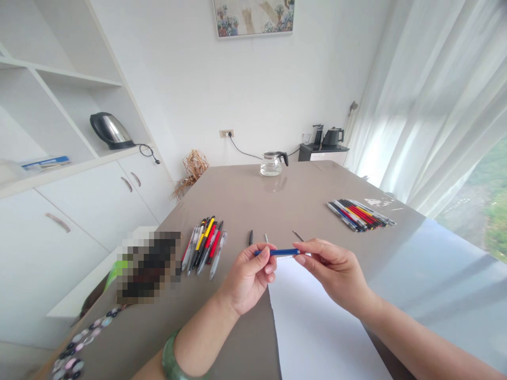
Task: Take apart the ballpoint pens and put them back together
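Observation:
A blue pen barrel [282,252] is held level above the table between both my hands. My left hand [249,277] pinches its left end with thumb and fingers closed. At the barrel's right end, my right hand [335,269] grips with its fingertips. Just beyond my hands, small pen parts lie on the brown table [253,200]: a black cap piece [251,237], a small silver piece [266,238] and a thin refill [298,236]. A white sheet of paper [317,327] lies under my hands.
A bunch of assorted pens [204,245] lies to the left, another row of pens [358,214] at the right. A glass coffee pot [272,163] stands at the far edge. A beaded strand [85,340] lies near left. White cabinets with a kettle [111,130] flank the left.

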Tool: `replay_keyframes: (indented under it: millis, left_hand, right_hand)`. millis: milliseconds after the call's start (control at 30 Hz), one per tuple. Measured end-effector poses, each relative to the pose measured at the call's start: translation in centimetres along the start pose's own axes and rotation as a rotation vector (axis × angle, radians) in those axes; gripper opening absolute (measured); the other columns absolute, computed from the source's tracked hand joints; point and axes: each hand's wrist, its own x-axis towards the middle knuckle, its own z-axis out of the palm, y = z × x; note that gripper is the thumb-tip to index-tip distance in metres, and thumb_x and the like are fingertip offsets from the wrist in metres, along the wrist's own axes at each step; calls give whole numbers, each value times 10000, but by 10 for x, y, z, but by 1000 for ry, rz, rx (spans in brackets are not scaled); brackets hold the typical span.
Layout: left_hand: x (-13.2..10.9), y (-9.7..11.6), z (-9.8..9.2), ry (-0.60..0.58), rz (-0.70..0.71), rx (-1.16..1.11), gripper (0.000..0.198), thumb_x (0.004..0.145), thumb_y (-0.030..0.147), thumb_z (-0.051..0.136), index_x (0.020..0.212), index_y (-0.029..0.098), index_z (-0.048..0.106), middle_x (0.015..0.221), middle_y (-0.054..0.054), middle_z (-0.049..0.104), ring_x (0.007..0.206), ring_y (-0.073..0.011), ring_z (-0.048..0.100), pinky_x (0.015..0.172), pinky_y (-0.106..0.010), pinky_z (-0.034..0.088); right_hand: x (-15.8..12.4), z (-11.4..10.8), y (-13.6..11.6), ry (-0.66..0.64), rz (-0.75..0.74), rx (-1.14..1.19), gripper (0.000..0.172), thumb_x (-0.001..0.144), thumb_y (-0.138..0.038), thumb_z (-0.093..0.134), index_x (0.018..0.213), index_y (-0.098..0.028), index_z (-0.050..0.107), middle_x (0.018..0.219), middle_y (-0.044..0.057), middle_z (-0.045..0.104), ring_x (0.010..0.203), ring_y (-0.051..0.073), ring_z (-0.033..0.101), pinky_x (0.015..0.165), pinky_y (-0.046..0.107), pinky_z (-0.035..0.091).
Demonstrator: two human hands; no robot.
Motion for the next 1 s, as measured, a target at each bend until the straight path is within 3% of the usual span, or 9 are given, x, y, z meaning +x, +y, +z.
replay_keyframes:
  millis: [133, 233, 333, 433, 533, 700, 867, 1000]
  left_hand:
    - [0, -4, 0, -20, -31, 149, 151, 723, 273, 603, 791, 141, 575, 589, 29, 430, 520, -55, 381, 452, -174, 304]
    - [-1, -7, 0, -41, -40, 427, 207, 727, 328, 586, 816, 141, 589, 576, 42, 407, 458, -46, 339, 423, -188, 271]
    - [-4, -7, 5, -109, 47, 761, 240, 731, 357, 566, 819, 140, 620, 614, 25, 449, 490, -62, 355, 466, -207, 284]
    - [-7, -5, 11, -185, 184, 948, 189, 746, 323, 550, 731, 148, 622, 643, 12, 481, 600, -99, 397, 554, -218, 310]
    - [-9, -4, 15, -195, 239, 1013, 171, 768, 294, 524, 740, 156, 620, 683, -2, 519, 652, -119, 443, 602, -223, 335]
    - [-9, -3, 13, -161, 295, 1109, 152, 782, 232, 499, 799, 173, 638, 761, -32, 570, 704, -139, 499, 636, -218, 368]
    - [-10, -3, 12, -193, 355, 1173, 173, 792, 175, 467, 819, 181, 638, 781, -40, 568, 723, -139, 520, 667, -220, 383]
    - [-10, -3, 11, -216, 369, 1215, 174, 795, 177, 463, 826, 187, 634, 788, -39, 567, 739, -142, 530, 692, -225, 390]
  right_hand:
    - [0, -1, 0, 11, 21, 43, 168, 750, -221, 565, 906, -234, 625, 712, 23, 561, 618, 124, 471, 511, 251, 365]
    - [1, -4, -3, 9, -12, 38, 170, 752, -214, 561, 909, -235, 624, 698, 21, 551, 597, 118, 467, 501, 249, 367]
    - [0, -6, -8, -49, -58, 43, 180, 764, -210, 541, 920, -237, 628, 695, 27, 554, 597, 122, 482, 507, 252, 382]
    - [-2, -7, -13, -180, -69, 82, 188, 754, -209, 549, 921, -240, 630, 683, 22, 544, 591, 118, 482, 515, 248, 393]
    - [-2, -7, -15, -172, 29, 135, 220, 745, -229, 548, 959, -231, 596, 672, 9, 496, 580, 110, 442, 509, 239, 383]
    - [7, -9, -7, 79, 242, 328, 125, 769, -186, 430, 821, -200, 543, 711, 6, 487, 553, 91, 414, 517, 234, 380]
    - [11, -7, -6, 58, 277, 396, 104, 787, -244, 477, 840, -186, 546, 776, 27, 550, 643, 110, 522, 636, 279, 443]
    - [10, -6, -11, 57, 312, 461, 290, 697, -289, 619, 952, -197, 517, 934, 73, 594, 817, 183, 589, 706, 331, 475]
